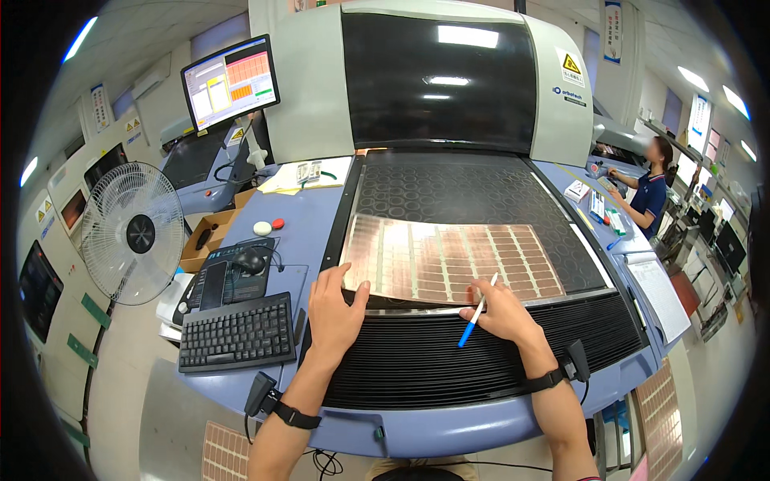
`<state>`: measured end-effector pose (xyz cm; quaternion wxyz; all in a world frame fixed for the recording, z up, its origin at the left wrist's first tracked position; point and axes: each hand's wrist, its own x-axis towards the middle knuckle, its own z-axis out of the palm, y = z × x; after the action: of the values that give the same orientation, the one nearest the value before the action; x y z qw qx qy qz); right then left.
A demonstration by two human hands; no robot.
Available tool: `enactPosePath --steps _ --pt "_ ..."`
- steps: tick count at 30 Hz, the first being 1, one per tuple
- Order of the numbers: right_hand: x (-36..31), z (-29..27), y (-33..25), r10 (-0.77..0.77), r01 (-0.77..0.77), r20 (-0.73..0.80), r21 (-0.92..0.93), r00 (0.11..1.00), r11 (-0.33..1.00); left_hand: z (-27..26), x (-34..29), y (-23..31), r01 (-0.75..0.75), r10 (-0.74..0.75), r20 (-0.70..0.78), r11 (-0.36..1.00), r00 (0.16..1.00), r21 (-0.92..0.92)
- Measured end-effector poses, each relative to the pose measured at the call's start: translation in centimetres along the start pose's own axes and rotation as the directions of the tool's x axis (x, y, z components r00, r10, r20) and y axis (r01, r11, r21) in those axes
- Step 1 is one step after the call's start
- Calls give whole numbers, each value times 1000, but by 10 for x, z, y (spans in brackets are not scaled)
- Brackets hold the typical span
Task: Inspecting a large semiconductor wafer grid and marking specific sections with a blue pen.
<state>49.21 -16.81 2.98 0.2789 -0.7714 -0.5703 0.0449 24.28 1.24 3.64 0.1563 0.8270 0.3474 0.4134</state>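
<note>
A thin copper-coloured panel [461, 260] with rows of rectangular patterns lies on the dark, ring-patterned bed [449, 188] of a large machine. At the panel's near left corner is my left hand [335, 314], its thumb and fingers apart, at or beside the edge. My right hand [507, 311] holds a white marker pen [480, 309] with a blue end, tilted between the fingers. Those same fingertips reach the panel's near edge; whether they press on it I cannot tell. A dark strap with a small device sits on each wrist.
Left of the bed are a black keyboard [238, 331], a mouse [249, 259], red and white buttons [262, 228] and a monitor [231, 82]. A fan [135, 232] stands farther left. Black ribbing [481, 353] fronts the bed. An open notebook [659, 297] lies right; a co-worker [651, 188] sits beyond.
</note>
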Motion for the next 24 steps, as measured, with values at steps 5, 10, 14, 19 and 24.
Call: enactPosePath --steps 5,10,14,19,24 --pt "5 6 6 -56 64 -156 46 986 997 -16 0 21 -226 176 -215 946 961 -233" --pt "32 -28 12 52 -43 -622 29 781 999 -2 -7 17 -276 234 -180 926 955 -259" --pt "60 -92 13 136 72 -789 221 599 973 -3 -13 30 -310 286 -119 891 951 -331" --pt "62 -107 24 454 296 -602 760 657 579 -2 -13 30 -338 327 -88 888 941 -313" --pt "6 -10 -9 147 -297 350 909 925 -293 13 -23 0 -179 182 141 983 973 -34"
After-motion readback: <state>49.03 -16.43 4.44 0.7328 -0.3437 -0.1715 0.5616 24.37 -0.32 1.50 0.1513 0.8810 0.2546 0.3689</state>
